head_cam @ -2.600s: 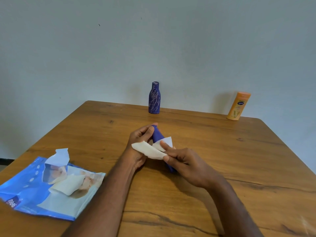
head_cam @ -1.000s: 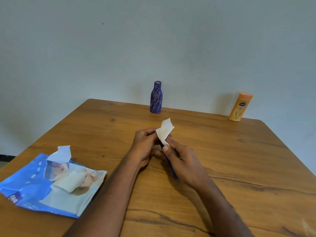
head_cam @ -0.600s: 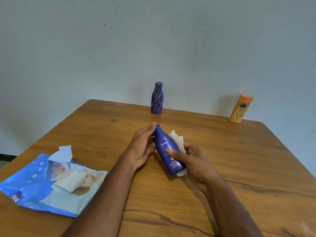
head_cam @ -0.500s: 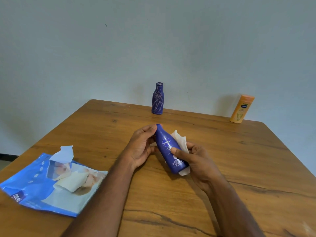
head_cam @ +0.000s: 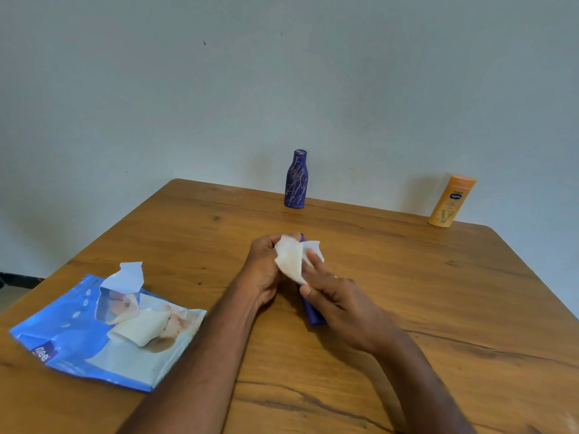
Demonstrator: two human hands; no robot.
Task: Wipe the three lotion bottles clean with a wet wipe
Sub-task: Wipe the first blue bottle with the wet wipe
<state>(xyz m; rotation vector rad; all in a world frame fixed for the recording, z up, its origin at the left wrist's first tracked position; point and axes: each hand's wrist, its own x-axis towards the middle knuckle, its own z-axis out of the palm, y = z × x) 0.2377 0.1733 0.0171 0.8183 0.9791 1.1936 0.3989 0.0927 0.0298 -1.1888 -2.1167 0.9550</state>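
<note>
Mid-table, above the wood [head_cam: 391, 308]: blue bottle [head_cam: 310, 311] lying tilted between both hands, mostly hidden, only its lower end and a sliver of cap showing. Left hand [head_cam: 266, 270] curled round the upper part, fingers bent at the neck end. Right hand [head_cam: 341, 305] wrapped over the body lower down, fingers pressing the wipe [head_cam: 293, 261] against the plastic. Wipe bunched and folded over the upper half, one corner sticking up free (not flat on the surface, so only part of it working).

Far edge, by the wall: scribbled bottle [head_cam: 296, 180] upright, pen marks all over; orange bottle [head_cam: 451, 200] upright, leaning slightly in this wide view, well apart to the right. Neither touched, so likely first of three in progress, two to go.

Near left: wipe pack [head_cam: 78, 336], flap [head_cam: 128, 275] peeled up, next sheet [head_cam: 141, 330] poking out.

Risks from here:
- Slip. Wet plastic, damp fingers, bottle off the table; a loose grip during a turn could drop it.
- Missed patches. Areas under the palms stay unwiped unless the bottle gets rotated; base and back easiest to skip.
- Wipe bunching further, losing contact area, smearing rather than lifting dirt.
- Cap popping if squeezed hard at the neck; cannot tell how firmly closed.
- Pack left open, sheets drying out before the scribbled bottle, which probably needs the most rubbing and maybe a fresh sheet.
</note>
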